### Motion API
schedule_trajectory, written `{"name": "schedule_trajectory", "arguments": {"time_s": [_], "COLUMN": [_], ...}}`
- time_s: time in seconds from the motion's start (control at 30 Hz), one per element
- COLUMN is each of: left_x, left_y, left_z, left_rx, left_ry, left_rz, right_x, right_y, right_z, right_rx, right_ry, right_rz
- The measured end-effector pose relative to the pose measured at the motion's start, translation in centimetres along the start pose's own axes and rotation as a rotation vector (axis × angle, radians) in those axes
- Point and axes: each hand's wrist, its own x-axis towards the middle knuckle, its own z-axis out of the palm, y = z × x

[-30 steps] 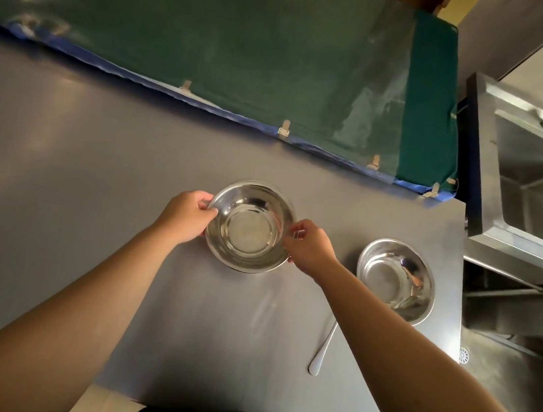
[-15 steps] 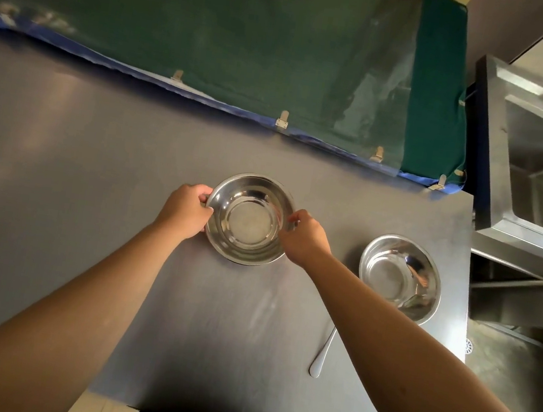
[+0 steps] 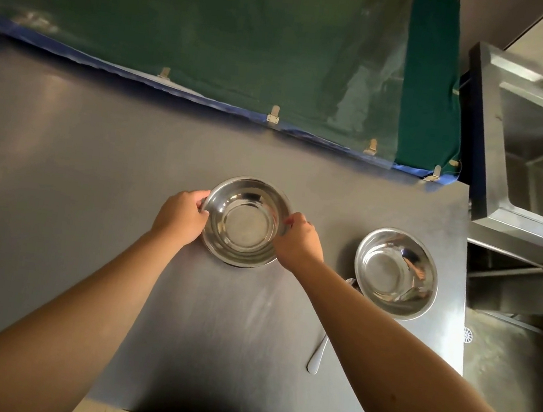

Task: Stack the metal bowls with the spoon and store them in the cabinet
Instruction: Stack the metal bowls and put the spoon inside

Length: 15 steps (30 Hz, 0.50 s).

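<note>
A shiny metal bowl (image 3: 243,223) sits in the middle of the steel counter (image 3: 59,178). My left hand (image 3: 182,216) grips its left rim and my right hand (image 3: 300,240) grips its right rim. A second metal bowl (image 3: 396,272) stands apart to the right, near the counter's right edge. A metal spoon (image 3: 317,357) lies on the counter in front of that bowl; my right forearm hides most of its length, and only the handle end and a bit of the bowl end show.
A green cloth with blue edging (image 3: 217,32) covers the surface behind the counter. A steel sink unit (image 3: 529,153) stands to the right, beyond the counter's edge. No cabinet is in view.
Both hands stay on the rim of the middle bowl. The bowl and hands look almost unmoved; the view has shifted slightly.
</note>
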Motion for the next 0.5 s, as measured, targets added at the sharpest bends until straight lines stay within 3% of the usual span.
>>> {"name": "schedule_trajectory", "arguments": {"time_s": [0.5], "left_x": [-6.4], "left_y": [3.7], "left_z": [5.3], "left_rx": [0.09], "left_ry": [-0.137], "left_rz": [0.162], "right_x": [-5.6], "right_y": [10.1], "right_z": [-1.8], "right_rx": [0.029], "right_ry": [0.064], "right_rz": [0.07]}}
